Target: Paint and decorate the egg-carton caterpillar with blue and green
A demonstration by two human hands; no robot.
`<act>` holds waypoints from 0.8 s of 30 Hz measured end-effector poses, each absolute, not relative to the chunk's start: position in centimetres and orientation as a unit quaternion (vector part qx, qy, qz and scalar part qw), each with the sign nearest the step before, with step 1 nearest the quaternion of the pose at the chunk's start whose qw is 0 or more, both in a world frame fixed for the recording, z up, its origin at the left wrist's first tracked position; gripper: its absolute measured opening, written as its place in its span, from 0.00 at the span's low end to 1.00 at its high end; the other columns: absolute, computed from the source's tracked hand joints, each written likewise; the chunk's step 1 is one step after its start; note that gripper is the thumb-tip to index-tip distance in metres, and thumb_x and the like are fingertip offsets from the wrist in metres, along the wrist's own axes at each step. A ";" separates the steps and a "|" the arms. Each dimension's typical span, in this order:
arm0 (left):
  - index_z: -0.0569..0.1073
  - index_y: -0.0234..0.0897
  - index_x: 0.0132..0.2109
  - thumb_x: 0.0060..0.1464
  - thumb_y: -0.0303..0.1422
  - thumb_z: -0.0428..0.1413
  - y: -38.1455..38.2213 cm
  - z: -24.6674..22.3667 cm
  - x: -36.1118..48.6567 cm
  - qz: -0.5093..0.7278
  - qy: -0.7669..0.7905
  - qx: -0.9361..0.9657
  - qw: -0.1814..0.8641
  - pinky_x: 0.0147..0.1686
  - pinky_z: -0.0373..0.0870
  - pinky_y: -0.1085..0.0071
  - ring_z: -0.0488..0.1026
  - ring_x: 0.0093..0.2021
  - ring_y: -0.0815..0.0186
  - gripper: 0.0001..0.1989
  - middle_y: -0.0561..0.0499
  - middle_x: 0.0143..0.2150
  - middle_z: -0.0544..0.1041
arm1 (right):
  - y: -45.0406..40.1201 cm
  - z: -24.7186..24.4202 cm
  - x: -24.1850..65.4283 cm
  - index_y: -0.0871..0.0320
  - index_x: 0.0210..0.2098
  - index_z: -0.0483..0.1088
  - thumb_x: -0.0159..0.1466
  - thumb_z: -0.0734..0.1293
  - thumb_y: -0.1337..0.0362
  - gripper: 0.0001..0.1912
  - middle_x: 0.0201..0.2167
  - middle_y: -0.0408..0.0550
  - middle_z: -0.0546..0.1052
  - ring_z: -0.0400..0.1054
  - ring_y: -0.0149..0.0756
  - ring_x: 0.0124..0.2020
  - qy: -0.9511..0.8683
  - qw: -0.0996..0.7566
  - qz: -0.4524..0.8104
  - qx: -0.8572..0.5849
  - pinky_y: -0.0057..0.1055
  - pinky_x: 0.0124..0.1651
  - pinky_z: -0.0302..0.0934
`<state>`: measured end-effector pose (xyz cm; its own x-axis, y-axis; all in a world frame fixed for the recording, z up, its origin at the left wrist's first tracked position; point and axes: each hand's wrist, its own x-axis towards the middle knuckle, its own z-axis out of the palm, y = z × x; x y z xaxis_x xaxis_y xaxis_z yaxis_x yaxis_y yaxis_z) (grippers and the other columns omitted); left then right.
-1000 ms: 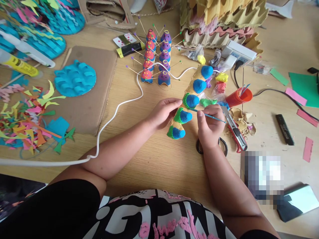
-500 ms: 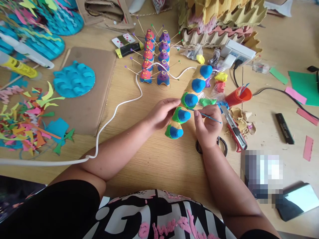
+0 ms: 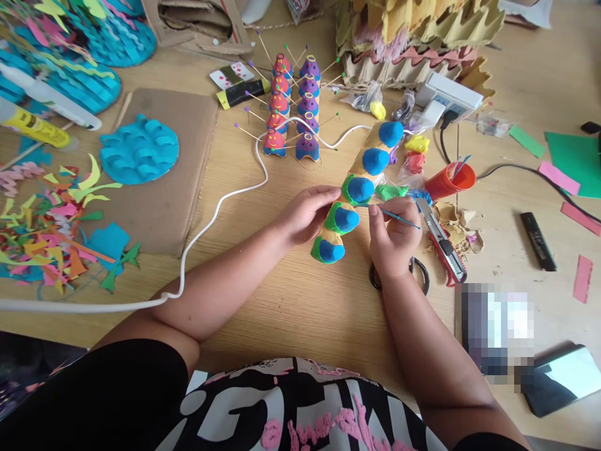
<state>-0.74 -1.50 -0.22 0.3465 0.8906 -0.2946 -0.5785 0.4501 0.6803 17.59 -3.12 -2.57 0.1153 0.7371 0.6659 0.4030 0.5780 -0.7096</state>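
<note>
My left hand (image 3: pixel 307 214) grips the lower left side of an egg-carton strip (image 3: pixel 355 167), thumb on its edge. Blue clay caps the strip's several bumps, and green clay rings the three nearest me. Pinched in my right hand (image 3: pixel 395 237) is a thin blue stick tool (image 3: pixel 399 217); its tip reaches the strip by the middle bump, though whether it touches I cannot tell. Under my right wrist lie black-handled scissors (image 3: pixel 425 275), partly hidden. Just past that hand are bags of clay, with green clay (image 3: pixel 391 192) closest.
A red utility knife (image 3: pixel 444 244) and an orange cup (image 3: pixel 451 180) lie to the right. Beyond the strip stand red caterpillar figures (image 3: pixel 275 141) and purple ones (image 3: pixel 307 147) with pins. A white cable (image 3: pixel 220 203) crosses the table over my left arm. Paper scraps (image 3: pixel 56 232) cover the left.
My right hand and the stick tool have shifted slightly to the right. The strip and my left hand stay almost where they were.
</note>
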 end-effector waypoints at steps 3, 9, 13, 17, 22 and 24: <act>0.85 0.37 0.34 0.74 0.31 0.56 -1.5 -0.4 -0.8 0.459 0.337 0.243 0.785 0.36 0.72 0.69 0.74 0.31 0.68 0.18 0.49 0.31 0.84 | -2.9 -2.9 17.7 0.51 0.35 0.75 0.72 0.76 0.57 0.11 0.31 0.40 0.75 0.67 0.33 0.32 -0.631 0.628 0.194 -0.412 0.35 0.38 0.63; 0.83 0.39 0.38 0.64 0.41 0.68 -1.0 -1.0 -1.1 0.451 0.347 0.251 0.783 0.34 0.73 0.72 0.74 0.28 0.71 0.10 0.55 0.29 0.80 | -2.1 -4.3 17.8 0.51 0.36 0.71 0.69 0.77 0.43 0.21 0.31 0.38 0.71 0.69 0.32 0.33 -0.551 0.656 0.319 -0.407 0.35 0.41 0.67; 0.83 0.39 0.39 0.64 0.42 0.68 -0.9 -1.2 -1.2 0.432 0.344 0.249 0.795 0.35 0.72 0.70 0.77 0.30 0.68 0.12 0.52 0.31 0.82 | -2.2 -4.3 17.5 0.51 0.35 0.70 0.67 0.77 0.39 0.24 0.31 0.39 0.72 0.70 0.32 0.33 -0.552 0.635 0.341 -0.419 0.34 0.40 0.68; 0.84 0.38 0.39 0.61 0.43 0.72 -1.0 -1.2 -1.1 0.431 0.338 0.236 0.803 0.32 0.70 0.71 0.75 0.28 0.69 0.13 0.53 0.30 0.81 | -2.5 -3.8 17.2 0.51 0.35 0.73 0.68 0.78 0.41 0.22 0.31 0.39 0.76 0.72 0.32 0.34 -0.566 0.639 0.318 -0.413 0.33 0.39 0.68; 0.83 0.38 0.39 0.62 0.44 0.71 -1.1 -1.1 -0.9 0.429 0.342 0.230 0.804 0.33 0.71 0.72 0.77 0.30 0.69 0.13 0.52 0.33 0.83 | -3.0 -3.0 17.2 0.51 0.35 0.77 0.70 0.79 0.52 0.13 0.31 0.38 0.78 0.71 0.31 0.34 -0.589 0.636 0.326 -0.377 0.31 0.38 0.66; 0.83 0.39 0.40 0.63 0.44 0.70 -1.1 -1.1 -1.0 0.427 0.339 0.232 0.806 0.33 0.70 0.72 0.78 0.30 0.68 0.13 0.53 0.33 0.82 | -3.2 -2.8 17.3 0.52 0.35 0.77 0.71 0.78 0.53 0.12 0.31 0.39 0.78 0.71 0.31 0.33 -0.605 0.622 0.328 -0.373 0.31 0.38 0.66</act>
<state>-0.95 -1.10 -1.10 0.4057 0.8447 -0.3492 -0.5303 0.5287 0.6628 17.28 -3.21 -2.78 0.0522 0.8593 0.5087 0.0431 0.5070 -0.8608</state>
